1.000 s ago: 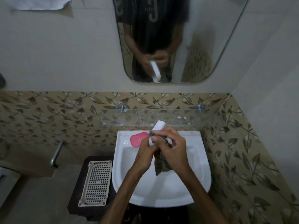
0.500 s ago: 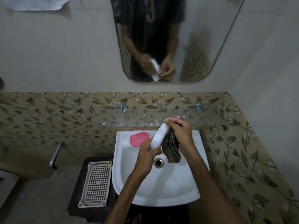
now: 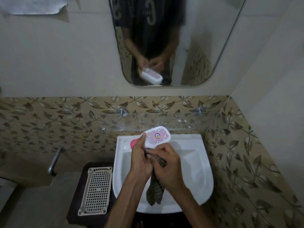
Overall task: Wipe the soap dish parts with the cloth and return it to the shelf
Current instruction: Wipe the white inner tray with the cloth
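My left hand [image 3: 141, 159] grips a white soap dish lid [image 3: 157, 137] with a pink patterned top, held over the back of the white sink [image 3: 199, 163] with its top face toward me. My right hand [image 3: 166, 163] is closed on a dark checked cloth [image 3: 154, 190], pressed against the lid's near edge; the cloth's tail hangs down into the basin. A pink piece [image 3: 133, 143] lies on the sink's back left rim, mostly hidden behind my left hand. The glass shelf [image 3: 189, 120] runs along the wall just above the sink.
A cream perforated plastic tray [image 3: 97, 186] lies on a dark stand left of the sink. A metal tap handle [image 3: 55, 159] sticks out of the leaf-patterned tiles at left. The mirror [image 3: 197, 46] above reflects my hands and the lid.
The lid has turned from edge-on to top face toward me. My right hand with the cloth dropped from the lid's upper end to its near edge, beside my left hand.
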`<state>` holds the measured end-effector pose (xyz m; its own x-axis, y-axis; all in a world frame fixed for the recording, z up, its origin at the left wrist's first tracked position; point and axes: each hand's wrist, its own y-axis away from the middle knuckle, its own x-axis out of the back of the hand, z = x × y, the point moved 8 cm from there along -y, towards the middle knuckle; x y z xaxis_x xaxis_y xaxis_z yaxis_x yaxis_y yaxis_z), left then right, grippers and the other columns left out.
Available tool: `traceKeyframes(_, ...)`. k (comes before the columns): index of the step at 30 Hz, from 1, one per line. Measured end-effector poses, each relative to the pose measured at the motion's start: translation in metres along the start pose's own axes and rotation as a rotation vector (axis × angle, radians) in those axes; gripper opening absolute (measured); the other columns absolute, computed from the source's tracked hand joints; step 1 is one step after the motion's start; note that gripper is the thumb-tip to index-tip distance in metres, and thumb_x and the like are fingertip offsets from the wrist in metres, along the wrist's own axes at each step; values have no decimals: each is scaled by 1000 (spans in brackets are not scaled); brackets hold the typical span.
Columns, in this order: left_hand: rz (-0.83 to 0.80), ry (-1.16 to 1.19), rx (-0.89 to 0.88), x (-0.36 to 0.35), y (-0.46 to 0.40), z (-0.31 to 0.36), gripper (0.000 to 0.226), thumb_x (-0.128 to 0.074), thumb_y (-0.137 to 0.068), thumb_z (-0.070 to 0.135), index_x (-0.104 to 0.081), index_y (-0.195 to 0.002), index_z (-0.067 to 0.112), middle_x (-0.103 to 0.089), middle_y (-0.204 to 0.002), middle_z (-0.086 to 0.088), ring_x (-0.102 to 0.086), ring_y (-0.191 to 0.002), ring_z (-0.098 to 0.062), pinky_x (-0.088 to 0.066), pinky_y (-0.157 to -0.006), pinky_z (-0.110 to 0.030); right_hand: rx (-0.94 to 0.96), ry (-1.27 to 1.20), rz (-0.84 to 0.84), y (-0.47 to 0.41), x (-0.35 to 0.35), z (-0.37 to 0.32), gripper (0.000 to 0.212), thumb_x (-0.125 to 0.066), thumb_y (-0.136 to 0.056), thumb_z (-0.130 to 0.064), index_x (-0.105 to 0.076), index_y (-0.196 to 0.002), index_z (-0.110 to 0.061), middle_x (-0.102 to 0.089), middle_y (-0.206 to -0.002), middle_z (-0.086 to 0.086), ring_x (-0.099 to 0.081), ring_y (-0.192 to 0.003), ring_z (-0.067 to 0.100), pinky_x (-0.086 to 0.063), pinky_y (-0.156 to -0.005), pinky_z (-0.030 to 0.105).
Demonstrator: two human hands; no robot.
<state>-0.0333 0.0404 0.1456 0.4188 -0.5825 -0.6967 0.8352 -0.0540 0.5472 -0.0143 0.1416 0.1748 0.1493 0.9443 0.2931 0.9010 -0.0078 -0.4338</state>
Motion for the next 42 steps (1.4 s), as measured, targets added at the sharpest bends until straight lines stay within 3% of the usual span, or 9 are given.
traceKeyframes(4,25,63,-41,-7,2,0,53,-47,-108,38,-61,-136,-5,-72,-122,-27,-68,-109,-39,-63,-87,-39,-27,-40,135,-2,9,12,27,-82,-86,1,-84,-105,-17,-67,-104,-1,-71,-98,11,-58,-84,24)
traceKeyframes(9,54,39,-44,-8,4,-5,47,-51,-107,36,-64,-135,0,-72,-122,-25,-67,-108,-36,-50,-102,-48,-56,-79,272,-15,21,13,33,-82,-87,4,-81,-108,-21,-70,-104,5,-73,-98,10,-59,-84,21)
traceKeyframes(12,77,4,-85,-2,6,-8,27,-55,-105,24,-71,-118,6,-77,-116,-20,-77,-100,-29,-62,-93,-39,-194,-212,352,-31,32,30,23,-78,-93,-2,-82,-106,-21,-77,-104,-3,-75,-102,13,-61,-87,25)
traceKeyframes(16,72,26,-97,5,5,-12,18,-56,-104,16,-70,-109,8,-79,-112,-18,-80,-96,-28,-66,-74,-32,-508,-446,285,-59,29,65,21,-78,-94,-7,-83,-95,-28,-84,-97,-6,-78,-94,9,-60,-80,19)
traceKeyframes(23,68,-97,-149,17,-6,8,46,-53,-99,10,-52,-141,-10,-65,-136,-30,-65,-126,-39,-48,-111,-50,-689,-634,216,-68,20,83,17,-79,-92,-5,-85,-86,-20,-84,-92,6,-78,-82,14,-64,-76,26)
traceKeyframes(28,8,-496,-300,5,-12,21,55,-60,-73,10,-68,-124,-7,-71,-124,-30,-67,-116,-45,-54,-101,-54,-783,-541,56,-60,13,74,5,-82,-90,-10,-85,-91,-14,-83,-89,10,-78,-80,21,-64,-71,29)
traceKeyframes(32,-86,-828,-387,-9,-13,13,31,-64,-79,8,-75,-106,16,-77,-83,6,-70,-74,-7,-53,-60,-18,-697,-540,24,-49,2,52,10,-79,-93,-9,-84,-99,-15,-83,-96,7,-79,-89,20,-63,-77,28)
traceKeyframes(38,-97,-983,-495,-2,-14,22,32,-57,-93,-12,-72,-112,10,-77,-102,-10,-75,-100,-26,-61,-83,-38,-317,-269,-142,-45,5,19,20,-81,-88,0,-85,-99,-15,-80,-103,7,-76,-98,15,-59,-90,23)
traceKeyframes(42,-122,-1028,-541,-6,-6,19,41,-57,-85,-17,-75,-106,13,-77,-97,-4,-73,-94,-17,-61,-77,-33,-441,-270,24,-56,11,36,16,-80,-91,-6,-84,-97,-20,-83,-98,-3,-78,-93,11,-61,-83,22)
